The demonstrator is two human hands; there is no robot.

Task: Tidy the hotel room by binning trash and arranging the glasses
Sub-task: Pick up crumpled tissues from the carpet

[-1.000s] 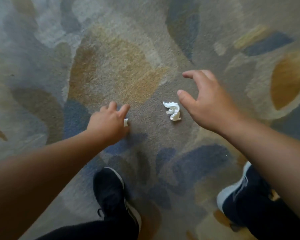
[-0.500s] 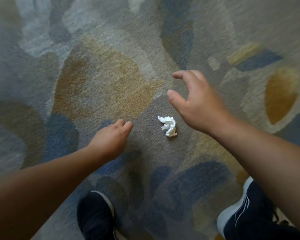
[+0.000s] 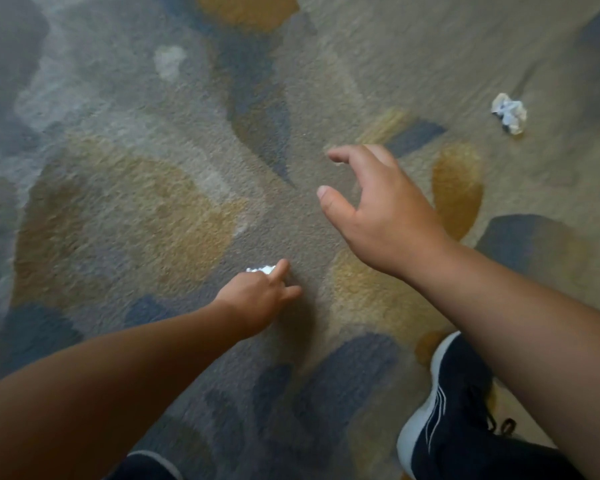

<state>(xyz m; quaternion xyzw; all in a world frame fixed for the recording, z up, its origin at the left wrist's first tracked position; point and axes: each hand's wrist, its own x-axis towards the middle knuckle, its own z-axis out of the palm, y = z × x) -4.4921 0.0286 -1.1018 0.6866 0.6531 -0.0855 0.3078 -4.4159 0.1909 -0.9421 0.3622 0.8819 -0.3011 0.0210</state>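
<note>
Where the patterned carpet turns grey, the left hand is curled around a crumpled white tissue, only its edge showing above the knuckles. The right hand hovers, fingers spread and empty. Far right lies another white wad, bunched and creased.

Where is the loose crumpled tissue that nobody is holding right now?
The crumpled tissue lies on the patterned carpet at the head view's upper right, beyond the open right hand and untouched.
</note>
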